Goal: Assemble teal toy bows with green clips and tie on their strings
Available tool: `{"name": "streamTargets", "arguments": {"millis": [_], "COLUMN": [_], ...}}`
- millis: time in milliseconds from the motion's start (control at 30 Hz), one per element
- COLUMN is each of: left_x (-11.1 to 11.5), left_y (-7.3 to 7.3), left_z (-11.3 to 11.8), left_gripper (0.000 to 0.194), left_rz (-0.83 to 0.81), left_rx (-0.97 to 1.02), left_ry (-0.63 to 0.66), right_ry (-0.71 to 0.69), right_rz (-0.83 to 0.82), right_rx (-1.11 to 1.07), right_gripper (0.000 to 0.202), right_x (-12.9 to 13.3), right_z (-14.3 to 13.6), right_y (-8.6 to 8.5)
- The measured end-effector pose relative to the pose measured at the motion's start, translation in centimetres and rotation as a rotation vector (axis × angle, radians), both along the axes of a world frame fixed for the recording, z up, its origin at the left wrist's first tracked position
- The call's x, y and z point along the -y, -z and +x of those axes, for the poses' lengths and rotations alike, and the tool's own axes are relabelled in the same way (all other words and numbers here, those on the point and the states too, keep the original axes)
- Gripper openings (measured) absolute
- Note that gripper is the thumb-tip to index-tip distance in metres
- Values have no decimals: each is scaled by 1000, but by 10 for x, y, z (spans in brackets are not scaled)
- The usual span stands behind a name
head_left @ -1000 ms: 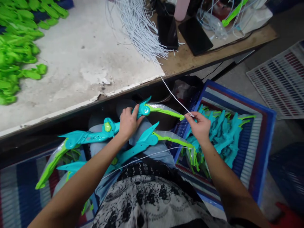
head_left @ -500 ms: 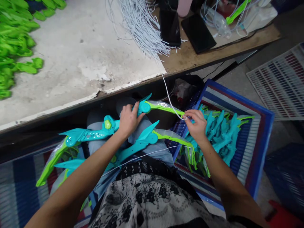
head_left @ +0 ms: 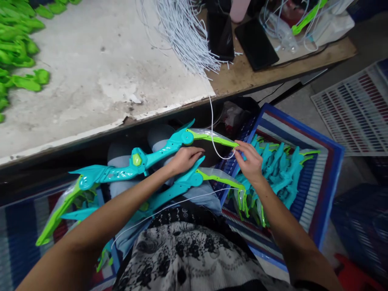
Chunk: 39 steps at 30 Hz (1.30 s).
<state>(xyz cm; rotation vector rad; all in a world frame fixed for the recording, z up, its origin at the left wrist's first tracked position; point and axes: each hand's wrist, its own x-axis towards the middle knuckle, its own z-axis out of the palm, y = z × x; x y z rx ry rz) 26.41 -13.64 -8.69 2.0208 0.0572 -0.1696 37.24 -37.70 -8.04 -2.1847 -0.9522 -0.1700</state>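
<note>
At the far left, a heap of lime-green plastic pieces (head_left: pixel 18 48) lies on the worn, whitish tabletop (head_left: pixel 75 93). Below the table edge, a long turquoise plastic bow with lime-green curved limbs and clear plastic strips (head_left: pixel 121 173) lies across the person's knees, its left limb slanting down over a striped crate (head_left: pixel 27 230). Nearer the body, a second turquoise-and-green bow (head_left: pixel 165 196) lies beneath the left forearm, a thin white cord (head_left: pixel 182 201) running from its right tip.

The left hand (head_left: pixel 186 159) is just below the first bow's right round joint, over the second bow's turquoise part; its fingers are close together and slightly bent, pointing right. Whether it grips anything cannot be told.

On the table above, a bundle of white cords (head_left: pixel 188 40) fans out beside two black phones (head_left: pixel 256 43). A loose white cord (head_left: pixel 213 125) hangs from the table edge and curves to the right hand (head_left: pixel 250 161), which pinches the first bow's right green tip, the cord's end at its fingertips. Behind that hand, a blue-rimmed striped crate (head_left: pixel 329 182) holds stacked turquoise-and-green bows (head_left: pixel 281 169).
</note>
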Motion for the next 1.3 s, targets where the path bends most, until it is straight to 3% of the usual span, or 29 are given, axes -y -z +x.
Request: {"name": "streamTargets", "arguments": {"millis": [167,233,433,567,667,800,900,967,1067,1167,1233,1300], "left_x": [37,50,64,53,20,-54,-103,-121,-118,-89,-65,-45], "left_y": [14,16,16,11,-6,-55,-96,-117,-129,-121,-110,-101], "left_z": [62,78,87,76,42,-42,-114,-158,-206,-223,-219,-210], "left_gripper": [28,26,24,18,18,16,21,21,20,14,17,19], "left_rz": [-903,-1102,-1214,-1047,-936,-1026,-998,-994,-976,-874,-858,-903], "left_rx": [-481,-580,-605,-636,-551,-358,-57,224,450,367,295,264], "left_ry": [101,165,92,-62,-243,-419,-877,-1140,-1285,-1272,-1253,-1222], "right_ry": [-6,-15,5,67,162,227,236,246,255,238,186,-4], "right_rz": [2,12,-17,-21,-20,-25,-60,-80,-116,-193,-173,-94], "right_rx": [40,63,91,52,-19,-90,-122,-133,-128,-5,147,244], "right_gripper": [11,12,12,21,39,61,67,71,72,55,42,33], "right_x": [-9,-12,-18,-16,-11,-8,-7,-4,1,-11,-41,-88], "right_z": [-2,-1,3,3,2,0,-2,-3,-2,3,-1,-19], "right_y": [-12,-13,-12,-6,0,7,11,15,19,11,-3,-19]}}
